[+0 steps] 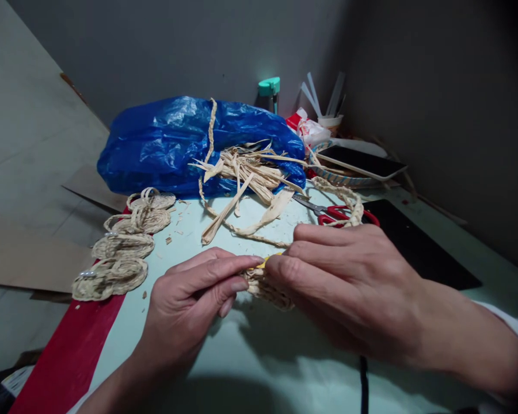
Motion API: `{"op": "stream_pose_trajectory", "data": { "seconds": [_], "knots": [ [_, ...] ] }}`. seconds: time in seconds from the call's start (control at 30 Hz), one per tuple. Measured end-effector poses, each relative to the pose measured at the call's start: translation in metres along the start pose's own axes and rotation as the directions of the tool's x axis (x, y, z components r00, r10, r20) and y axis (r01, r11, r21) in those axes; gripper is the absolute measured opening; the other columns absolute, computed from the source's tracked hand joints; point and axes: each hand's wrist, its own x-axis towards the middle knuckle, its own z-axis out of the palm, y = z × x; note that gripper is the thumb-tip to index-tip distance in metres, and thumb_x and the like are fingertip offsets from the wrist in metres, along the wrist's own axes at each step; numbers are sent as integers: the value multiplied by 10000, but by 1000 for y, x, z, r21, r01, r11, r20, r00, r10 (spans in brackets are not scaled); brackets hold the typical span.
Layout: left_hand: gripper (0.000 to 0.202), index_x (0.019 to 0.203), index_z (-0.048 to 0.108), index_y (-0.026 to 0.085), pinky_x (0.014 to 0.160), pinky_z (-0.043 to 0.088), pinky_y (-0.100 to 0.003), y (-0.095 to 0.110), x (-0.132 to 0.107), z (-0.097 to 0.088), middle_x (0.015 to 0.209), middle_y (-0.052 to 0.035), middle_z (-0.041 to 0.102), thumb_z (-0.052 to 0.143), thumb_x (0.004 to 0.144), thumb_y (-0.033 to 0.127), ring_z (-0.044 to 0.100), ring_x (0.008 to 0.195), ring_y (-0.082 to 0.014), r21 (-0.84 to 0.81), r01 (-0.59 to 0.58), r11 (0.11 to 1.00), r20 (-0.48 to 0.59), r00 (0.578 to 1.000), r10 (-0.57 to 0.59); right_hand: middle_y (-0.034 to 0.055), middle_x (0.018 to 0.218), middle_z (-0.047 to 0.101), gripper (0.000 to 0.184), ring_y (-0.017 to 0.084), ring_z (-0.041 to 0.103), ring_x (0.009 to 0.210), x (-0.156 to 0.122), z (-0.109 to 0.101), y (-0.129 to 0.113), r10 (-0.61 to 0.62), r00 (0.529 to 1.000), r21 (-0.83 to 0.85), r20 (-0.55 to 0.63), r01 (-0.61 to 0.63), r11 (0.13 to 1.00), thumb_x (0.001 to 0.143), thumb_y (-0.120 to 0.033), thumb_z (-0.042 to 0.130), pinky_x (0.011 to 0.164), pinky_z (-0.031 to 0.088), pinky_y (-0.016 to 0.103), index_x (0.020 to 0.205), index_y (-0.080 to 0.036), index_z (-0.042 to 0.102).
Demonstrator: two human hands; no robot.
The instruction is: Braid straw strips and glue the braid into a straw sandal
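Note:
A small woven straw piece (267, 290) with a bit of yellow on its upper side is held between my hands over the table. My left hand (198, 290) pinches its left end between thumb and fingers. Curled over the right end, my right hand (345, 282) has its fingertips largely hidden, so any strand or tool in them cannot be seen. Just beyond lies a thin straw braid (265, 239). Past my right knuckles, red-handled scissors (328, 214) rest partly under another braid (345, 195).
A blue plastic bag (155, 144) spilling dry straw husks (250, 169) lies at the back. Several coiled straw pieces (123, 246) line the left edge. On the right are a tablet-like device (362, 161) on a basket, a black mat (418, 241) and a cup of strips (330, 122).

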Motion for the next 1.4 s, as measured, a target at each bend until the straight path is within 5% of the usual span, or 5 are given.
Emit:
{"op": "stream_pose_trajectory", "data": {
  "seconds": [0.63, 0.87, 1.0, 1.23, 1.4],
  "knots": [
    [259, 950, 785, 322, 463, 438, -147, -4, -3, 3, 852, 20, 672, 647, 852, 126, 527, 509, -30, -71, 34, 997, -99, 994, -41, 28, 645, 534, 199, 144, 359, 619, -3, 1, 0, 26, 989, 35, 146, -31, 999, 833, -18, 445, 497, 202, 304, 771, -114, 608],
    [254, 858, 791, 302, 513, 466, -152, 2, -2, 4, 829, 20, 700, 647, 838, 94, 566, 561, -50, -73, 90, 993, -208, 973, -103, 87, 808, 610, 205, 186, 414, 738, -2, -1, 3, 45, 961, 92, 272, -73, 993, 919, -157, 440, 573, 350, 298, 997, -98, 620],
    [209, 859, 784, 282, 470, 431, -155, 3, -3, 5, 814, 20, 672, 644, 851, 127, 510, 506, -31, -184, 140, 973, -237, 954, -182, 99, 889, 623, 272, 200, 441, 793, 0, 5, 4, 32, 974, 29, 223, -40, 999, 953, -327, 518, 611, 396, 312, 1033, -86, 616],
    [162, 857, 782, 253, 457, 406, -185, 0, -3, 7, 692, 26, 622, 652, 857, 156, 475, 477, -38, -274, 172, 946, -233, 943, -239, 95, 810, 626, 205, 187, 436, 713, 1, 16, 5, -58, 998, -116, 27, 61, 991, 960, -131, 467, 552, 356, 302, 970, -52, 656],
    [177, 903, 765, 277, 507, 430, -201, 0, -3, 5, 730, 34, 621, 626, 882, 169, 507, 522, -54, -161, 151, 975, -219, 958, -184, 89, 778, 607, 200, 182, 446, 713, 1, 16, 7, -49, 999, -81, 7, 49, 996, 953, -130, 465, 559, 358, 295, 954, -56, 650]
  ]
}}
